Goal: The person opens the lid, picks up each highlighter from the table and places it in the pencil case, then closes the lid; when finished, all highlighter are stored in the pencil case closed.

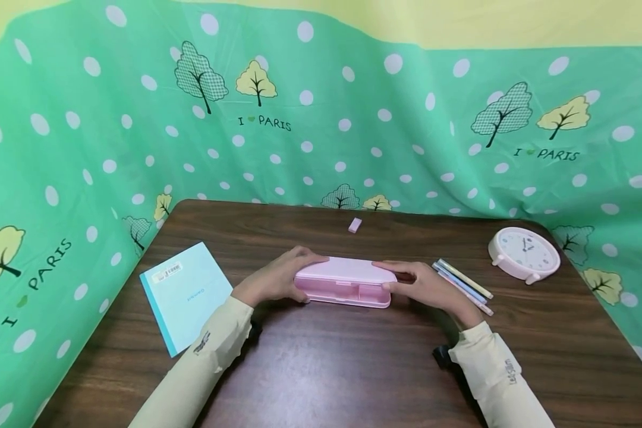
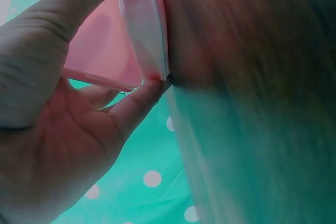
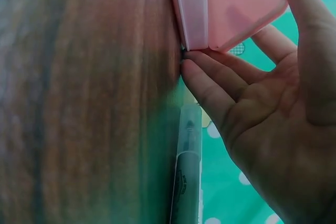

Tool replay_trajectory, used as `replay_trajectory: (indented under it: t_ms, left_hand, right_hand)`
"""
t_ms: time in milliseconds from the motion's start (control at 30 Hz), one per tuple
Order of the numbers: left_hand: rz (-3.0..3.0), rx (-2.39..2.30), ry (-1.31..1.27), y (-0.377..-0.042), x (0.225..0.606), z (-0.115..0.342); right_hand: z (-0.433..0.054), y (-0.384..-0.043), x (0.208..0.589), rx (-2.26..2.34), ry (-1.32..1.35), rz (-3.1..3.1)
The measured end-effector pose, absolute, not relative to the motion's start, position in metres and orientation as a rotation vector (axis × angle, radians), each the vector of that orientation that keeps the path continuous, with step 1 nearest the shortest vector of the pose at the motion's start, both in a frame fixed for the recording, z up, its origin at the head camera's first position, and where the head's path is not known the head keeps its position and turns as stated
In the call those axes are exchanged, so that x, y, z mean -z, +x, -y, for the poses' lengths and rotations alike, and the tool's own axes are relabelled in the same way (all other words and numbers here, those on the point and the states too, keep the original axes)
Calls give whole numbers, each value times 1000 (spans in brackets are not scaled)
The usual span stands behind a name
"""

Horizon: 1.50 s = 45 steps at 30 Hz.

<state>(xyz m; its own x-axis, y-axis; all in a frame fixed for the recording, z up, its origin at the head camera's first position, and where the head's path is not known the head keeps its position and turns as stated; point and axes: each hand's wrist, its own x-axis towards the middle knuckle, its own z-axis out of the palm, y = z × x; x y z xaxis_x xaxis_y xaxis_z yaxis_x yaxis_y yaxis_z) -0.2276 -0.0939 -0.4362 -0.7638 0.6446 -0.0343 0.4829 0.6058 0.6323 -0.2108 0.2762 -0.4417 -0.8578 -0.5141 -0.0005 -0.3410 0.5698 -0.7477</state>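
A pink pencil case (image 1: 348, 269) lies lengthwise on the table between both hands. Below its lid's front edge, a paler pink inside with a divider shows in the head view. My left hand (image 1: 279, 277) grips the left end, thumb low at the front corner and fingers over the back. At the other end my right hand (image 1: 427, 286) holds the case, its thumb on the front by the lid edge and its fingers along the back. Both wrist views show fingertips right at the case's lower edge, down by the tabletop.
Several pens (image 1: 466, 284) lie beside my right hand, with a round pink-rimmed clock (image 1: 525, 254) farther right. A light blue notebook (image 1: 189, 303) sits left of my left hand. Behind the case is a small pink eraser-like block (image 1: 355, 225). A green patterned curtain (image 1: 310, 160) hangs behind the table.
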Motion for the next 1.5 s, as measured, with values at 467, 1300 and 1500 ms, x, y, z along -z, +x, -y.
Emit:
replay_trajectory:
  t_ms: [467,1300,1500]
  left_hand:
    - [-2610,-974,834,-229,441,100]
    - [-2519,-1242,928,-234,452,104]
    - [-2452,-1319,830,-228,444,99]
  right_hand:
    - [-278,-214,448,1324,-662,-2522]
    - [-261,-213,445,1606,-325,-2481]
    - [-257,-216,444,1606,-239,-2527]
